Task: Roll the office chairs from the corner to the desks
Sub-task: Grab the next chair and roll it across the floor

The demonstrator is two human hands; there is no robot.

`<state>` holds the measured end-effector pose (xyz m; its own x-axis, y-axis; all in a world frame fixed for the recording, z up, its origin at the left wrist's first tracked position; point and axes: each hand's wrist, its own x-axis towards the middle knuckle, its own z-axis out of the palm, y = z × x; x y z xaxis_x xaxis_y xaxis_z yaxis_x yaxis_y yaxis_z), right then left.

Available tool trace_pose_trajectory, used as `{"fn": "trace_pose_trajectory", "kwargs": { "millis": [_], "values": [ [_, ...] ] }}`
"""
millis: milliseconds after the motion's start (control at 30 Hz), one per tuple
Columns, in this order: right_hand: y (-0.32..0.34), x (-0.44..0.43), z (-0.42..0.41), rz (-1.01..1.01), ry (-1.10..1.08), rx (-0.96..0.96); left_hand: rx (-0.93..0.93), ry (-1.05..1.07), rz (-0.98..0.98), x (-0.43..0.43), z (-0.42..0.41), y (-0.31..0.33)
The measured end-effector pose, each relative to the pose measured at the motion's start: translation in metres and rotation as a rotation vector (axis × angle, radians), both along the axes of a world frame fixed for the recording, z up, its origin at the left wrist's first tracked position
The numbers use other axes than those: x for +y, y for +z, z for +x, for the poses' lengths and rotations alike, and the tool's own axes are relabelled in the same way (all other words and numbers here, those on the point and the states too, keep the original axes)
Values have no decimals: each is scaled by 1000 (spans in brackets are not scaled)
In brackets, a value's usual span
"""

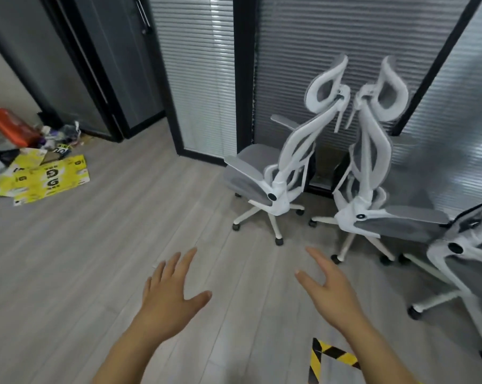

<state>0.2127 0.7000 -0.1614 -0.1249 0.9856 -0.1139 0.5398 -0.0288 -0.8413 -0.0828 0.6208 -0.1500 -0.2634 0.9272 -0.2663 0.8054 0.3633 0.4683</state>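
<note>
i'm holding my left hand (169, 293) and right hand (331, 289) out flat, fingers spread, gripping nothing, three chairs (264, 176) standing ahead by the blinds (201, 79)

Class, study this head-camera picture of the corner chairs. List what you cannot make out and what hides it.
Head view, the only one:
Rightmost chair: backrest top and part of its base cut off by the right edge.
Litter pile at far left: too small and blurred to name items.
Yellow cardboard: print too blurred to read.
Striped tape: cut off by the bottom edge.
The desks: outside the frame.
</note>
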Motion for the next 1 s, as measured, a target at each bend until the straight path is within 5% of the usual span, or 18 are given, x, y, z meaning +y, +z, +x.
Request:
{"fn": "trace_pose_trajectory", "kwargs": {
  "millis": [200,567,767,1000],
  "values": [
    [-13,107,-51,63,15,-60,-131,-94,31,138,-45,-40],
    [13,261,-50,0,-389,-193,-349,-411,78,474,-36,-34],
    [9,303,-46,-7,-446,-239,-180,-681,123,630,75,-20],
    [-10,365,-17,-51,-532,-82,-33,-708,204,698,142,-28]
  ]
}}
